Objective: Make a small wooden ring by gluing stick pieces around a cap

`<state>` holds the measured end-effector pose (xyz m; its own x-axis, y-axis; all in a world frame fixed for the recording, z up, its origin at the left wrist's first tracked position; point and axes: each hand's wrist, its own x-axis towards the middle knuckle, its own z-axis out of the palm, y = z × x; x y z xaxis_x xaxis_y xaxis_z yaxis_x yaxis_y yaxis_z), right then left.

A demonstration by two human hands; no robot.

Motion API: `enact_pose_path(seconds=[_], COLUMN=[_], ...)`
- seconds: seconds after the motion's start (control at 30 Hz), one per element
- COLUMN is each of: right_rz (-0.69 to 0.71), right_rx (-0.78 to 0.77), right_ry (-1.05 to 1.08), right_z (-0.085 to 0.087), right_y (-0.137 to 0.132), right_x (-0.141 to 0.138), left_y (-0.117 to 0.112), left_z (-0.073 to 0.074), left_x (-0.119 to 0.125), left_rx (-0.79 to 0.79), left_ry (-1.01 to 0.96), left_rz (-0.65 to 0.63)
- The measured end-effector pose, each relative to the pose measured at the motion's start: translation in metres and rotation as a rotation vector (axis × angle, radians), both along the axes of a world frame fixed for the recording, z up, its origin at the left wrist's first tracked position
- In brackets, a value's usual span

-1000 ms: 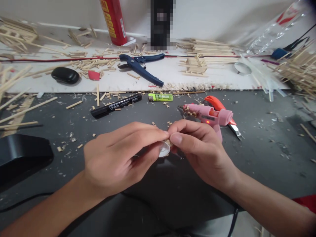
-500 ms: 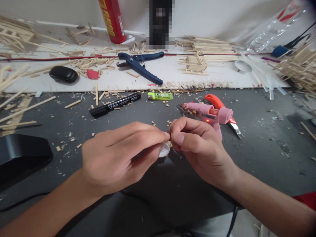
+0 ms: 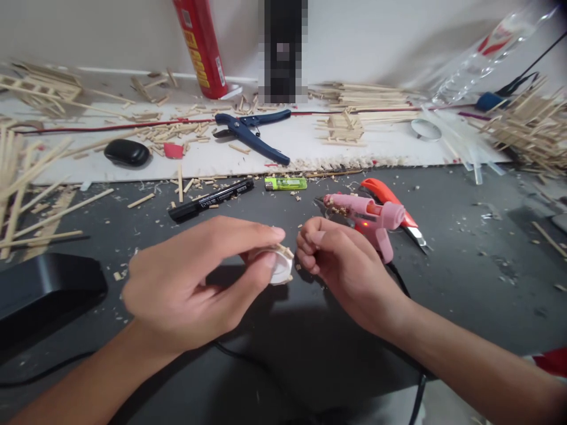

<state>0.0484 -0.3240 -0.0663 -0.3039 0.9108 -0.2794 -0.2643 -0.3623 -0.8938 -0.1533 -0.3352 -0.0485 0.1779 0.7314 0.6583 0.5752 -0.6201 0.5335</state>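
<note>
Between the thumb and fingers of my left hand (image 3: 199, 274) is a small white round piece (image 3: 282, 268) with bits of wood on its rim. The fingers cover much of it. Just to its right, apart from it, my right hand (image 3: 343, 260) has its thumb and fingers pinched together; whether something tiny sits in the pinch, I cannot make out. Right behind the right hand lies a pink glue gun (image 3: 365, 209) with a small red light on. An orange-handled utility knife (image 3: 390, 203) rests beside the glue gun.
A black marker (image 3: 210, 199) and a green lighter (image 3: 286, 184) lie beyond my hands. Blue cutters (image 3: 254, 139) and a black mouse (image 3: 127, 152) are on the white board. Wooden sticks (image 3: 367, 94), a red can (image 3: 204, 53), and a plastic bottle (image 3: 485, 56) stand or lie farther back.
My hands have drawn apart from each other. The white round piece now shows more, tilted up in my left hand. The view has shifted slightly.
</note>
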Motion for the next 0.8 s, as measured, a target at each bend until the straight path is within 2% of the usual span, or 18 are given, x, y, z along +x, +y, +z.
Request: enact_pose_path(seconds=[0.13,0.2,0.37,0.47,0.57,0.7,0.8], right_rz=[0.035,0.040,0.129,0.159,0.185,0.215,0.178], right_rx=[-0.047,0.013,0.424,0.625,0.633,0.450,0.374], right_ry=[-0.031,-0.112,-0.566,-0.705,-0.594,-0.301,-0.200], right_z=[-0.003,-0.003,0.000,0.003,0.007,0.011,0.008], right_y=[0.000,-0.001,-0.006,-0.009,-0.012,-0.015,-0.015], right_x=[-0.002,-0.002,0.003,0.005,0.005,0.004,0.003], left_y=[0.002,0.004,0.004,0.001,-0.002,-0.005,-0.006], left_z=[-0.005,-0.004,-0.001,-0.002,-0.007,-0.015,-0.020], left_x=[-0.003,-0.002,0.001,0.002,0.002,0.006,0.010], left_rx=[0.082,0.092,0.092,0.084,-0.011,-0.128,-0.133], left_ry=[-0.326,-0.420,-0.379,-0.358,-0.327,-0.280,-0.239], left_rz=[0.110,0.119,0.134,0.110,0.084,0.001,-0.043])
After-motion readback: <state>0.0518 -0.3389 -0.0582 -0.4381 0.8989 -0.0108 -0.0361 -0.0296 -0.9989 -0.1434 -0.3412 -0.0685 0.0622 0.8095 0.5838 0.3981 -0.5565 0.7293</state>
